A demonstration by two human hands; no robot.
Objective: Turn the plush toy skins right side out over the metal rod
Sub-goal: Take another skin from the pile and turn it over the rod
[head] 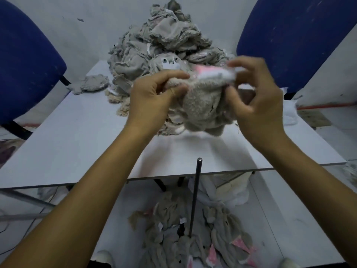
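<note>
I hold a beige plush toy skin [202, 107] with a pink and white ear part above the table, between both hands. My left hand [152, 99] grips its left side with curled fingers. My right hand [258, 97] pinches the white ear edge at the top right; this hand is blurred. The dark metal rod [196, 192] stands upright below the table's front edge, well under the skin and apart from it.
A tall pile of grey inside-out skins [162, 51] fills the back of the white table [77, 144]. Several finished plush rabbits [193, 235] lie on the floor around the rod's base. Blue chairs [25, 60] stand at the left and right.
</note>
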